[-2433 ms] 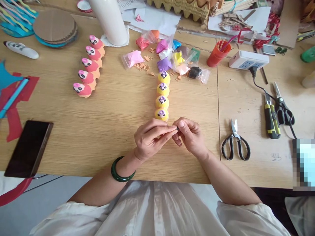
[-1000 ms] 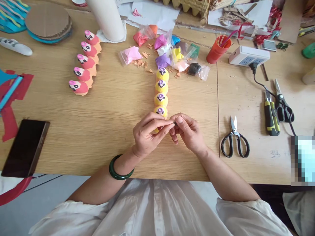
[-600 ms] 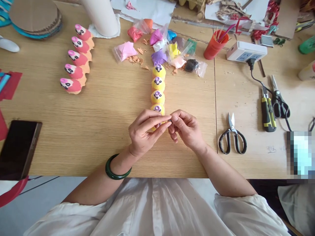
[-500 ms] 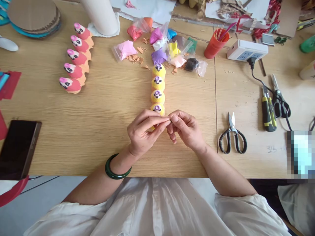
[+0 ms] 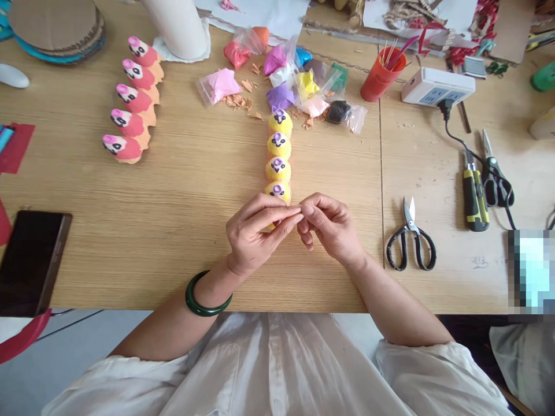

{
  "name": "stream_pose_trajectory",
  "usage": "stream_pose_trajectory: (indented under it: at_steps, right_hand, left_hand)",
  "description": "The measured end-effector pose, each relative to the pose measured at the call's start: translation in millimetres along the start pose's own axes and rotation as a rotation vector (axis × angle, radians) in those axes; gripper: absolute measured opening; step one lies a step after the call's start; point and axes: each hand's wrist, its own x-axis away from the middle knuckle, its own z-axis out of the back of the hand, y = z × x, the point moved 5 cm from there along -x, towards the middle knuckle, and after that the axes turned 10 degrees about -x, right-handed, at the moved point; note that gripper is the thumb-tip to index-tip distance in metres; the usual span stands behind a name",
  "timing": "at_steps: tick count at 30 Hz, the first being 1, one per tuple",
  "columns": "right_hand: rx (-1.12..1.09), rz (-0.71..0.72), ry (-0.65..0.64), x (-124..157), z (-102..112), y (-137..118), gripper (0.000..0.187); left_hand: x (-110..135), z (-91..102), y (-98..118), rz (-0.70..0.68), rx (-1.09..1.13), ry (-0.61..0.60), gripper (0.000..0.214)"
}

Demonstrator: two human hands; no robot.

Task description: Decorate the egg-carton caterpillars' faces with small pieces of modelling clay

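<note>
My left hand [image 5: 255,234] and my right hand [image 5: 329,225] meet above the table, fingertips pinched together. Between them sits a tiny dark bit, probably clay, mostly hidden by my fingers. Just beyond my hands lies a row of yellow egg-carton figures [image 5: 278,156] with purple-and-black faces, its nearest figure partly behind my fingers. Bags of coloured clay [image 5: 277,75] lie past the row's far end, including black clay [image 5: 337,112]. Farther left stands a row of pink figures [image 5: 132,98].
Black-handled scissors [image 5: 411,237], a yellow-and-black screwdriver [image 5: 475,199] and a second pair of scissors [image 5: 496,182] lie right of my hands. A phone [image 5: 32,263] lies at left. A red cup [image 5: 379,75], power strip [image 5: 437,86] and white tube [image 5: 177,29] stand farther back.
The whole table has slid up and left in the picture as my head moved. My hands stay pinched together, with the dark bit now more hidden between my fingertips.
</note>
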Motion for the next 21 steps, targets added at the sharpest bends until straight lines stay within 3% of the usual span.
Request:
stream_pose_trajectory:
  at_steps: [10, 16, 21]
  right_hand:
    - [0.039, -0.033, 0.005, 0.3, 1.4, 2.8, 0.039]
    - [0.015, -0.005, -0.007, 1.0, 0.0, 0.4, 0.033]
    - [-0.01, -0.016, -0.014, -0.6, 0.7, 0.9, 0.033]
  left_hand:
    - [0.3, 0.3, -0.1, 0.014, -0.01, 0.008, 0.008]
    - [-0.3, -0.2, -1.9, 0.017, 0.03, -0.031, 0.016]
    - [-0.3, 0.8, -1.8, 0.018, -0.006, 0.007, 0.01]
